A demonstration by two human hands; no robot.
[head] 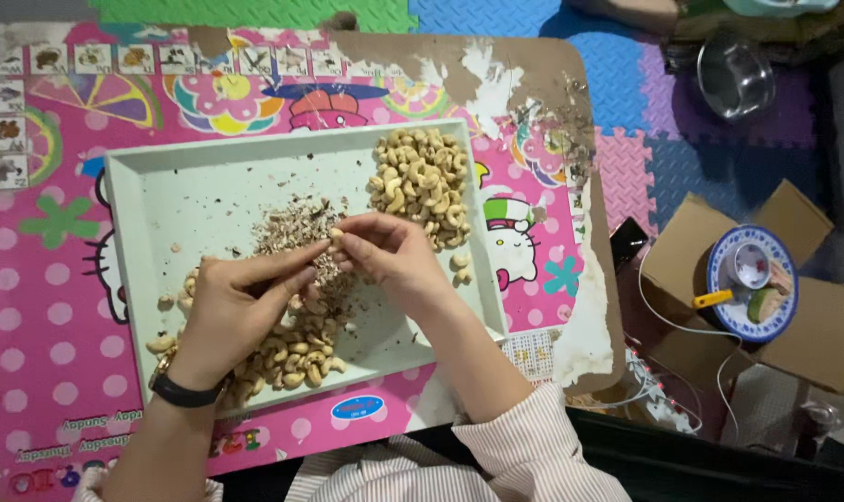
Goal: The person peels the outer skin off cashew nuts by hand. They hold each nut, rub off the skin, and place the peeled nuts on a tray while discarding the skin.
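A pale green tray lies on a low pink cartoon-print table. At its far right corner sits a heap of pale peeled cashews. A darker pile of cashews lies at the near side, and brown skin flakes are strewn in the middle. My right hand pinches one cashew at its fingertips over the flakes. My left hand, with a black wrist band, reaches its fingers to the same nut from the left.
To the right on boxes of brown cardboard stands a blue patterned plate with a small bowl and a yellow-handled tool. A steel bowl sits on the foam mats at the back. A dark phone and white cable lie beside the table.
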